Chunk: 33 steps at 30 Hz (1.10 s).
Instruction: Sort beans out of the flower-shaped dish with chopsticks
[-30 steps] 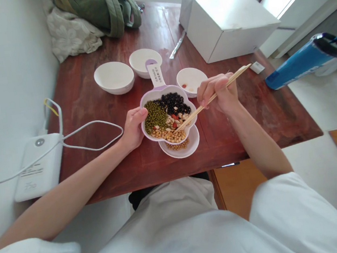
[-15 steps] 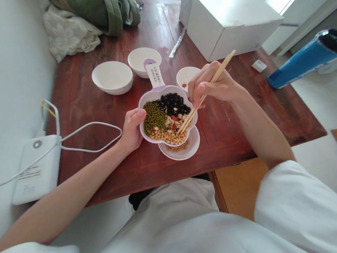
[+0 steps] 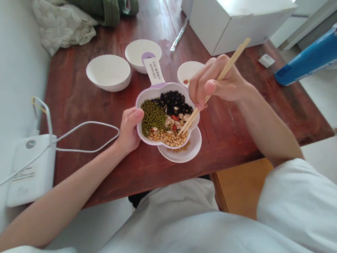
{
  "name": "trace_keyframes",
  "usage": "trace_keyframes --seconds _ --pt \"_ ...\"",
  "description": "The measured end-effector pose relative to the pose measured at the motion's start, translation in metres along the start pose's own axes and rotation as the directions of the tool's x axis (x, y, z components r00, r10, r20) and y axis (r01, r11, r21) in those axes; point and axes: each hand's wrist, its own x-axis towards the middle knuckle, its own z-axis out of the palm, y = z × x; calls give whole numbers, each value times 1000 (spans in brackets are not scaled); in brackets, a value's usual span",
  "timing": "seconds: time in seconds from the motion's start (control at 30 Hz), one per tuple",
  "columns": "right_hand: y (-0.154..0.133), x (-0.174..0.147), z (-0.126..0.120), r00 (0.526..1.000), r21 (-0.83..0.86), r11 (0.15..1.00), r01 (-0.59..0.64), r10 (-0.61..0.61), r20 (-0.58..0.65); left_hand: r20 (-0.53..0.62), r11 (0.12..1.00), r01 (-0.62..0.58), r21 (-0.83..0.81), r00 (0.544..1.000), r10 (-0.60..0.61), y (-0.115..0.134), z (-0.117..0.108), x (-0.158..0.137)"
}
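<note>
My left hand (image 3: pixel 130 131) grips the left rim of a flower-shaped, purple-edged strainer bowl (image 3: pixel 155 85) with a labelled handle pointing away. In it lie green mung beans (image 3: pixel 152 116), black beans (image 3: pixel 174 101), yellow soybeans (image 3: pixel 171 137) and a few pale and red nuts (image 3: pixel 174 121). Between the fingers of my right hand (image 3: pixel 216 78) is a pair of chopsticks (image 3: pixel 225 69); their tips touch the contents near the soybeans and nuts. Partly covered by the strainer bowl, a white bowl (image 3: pixel 191 152) with soybeans sits at the table's front.
Two white bowls (image 3: pixel 109 74) stand behind, one partly under the handle. A small white bowl (image 3: pixel 190 69) with a reddish piece is behind my right hand. White box (image 3: pixel 217 23), blue bottle (image 3: pixel 310 59), power bank with cable (image 3: pixel 32 170), green bag (image 3: pixel 94 5) and cloth (image 3: pixel 62 25) surround them.
The view has shifted slightly, so the table's far objects sit a little higher. My hands keep their holds, and the chopstick tips stay at about the same spot in the strainer bowl.
</note>
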Motion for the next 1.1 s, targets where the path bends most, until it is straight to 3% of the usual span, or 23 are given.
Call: trace_keyframes --seconds 0.3,0.6,0.8,1.0,1.1 --pt "2 -4 4 998 -15 1000 12 -13 -58 47 998 -67 -19 997 68 -2 0 2" --pt "-17 10 0 996 12 999 -50 49 73 65 998 -54 -28 996 55 -5 -5 1" --pt "-17 -7 7 999 -29 1000 -4 2 -46 62 999 -26 -32 998 28 -1 -4 -1" --pt "0 -24 14 977 76 997 16 1 -213 54 998 -60 -19 997 61 -2 -2 0" --pt "11 -29 11 971 130 991 6 26 -240 65 996 -82 -23 994 83 -3 0 1"
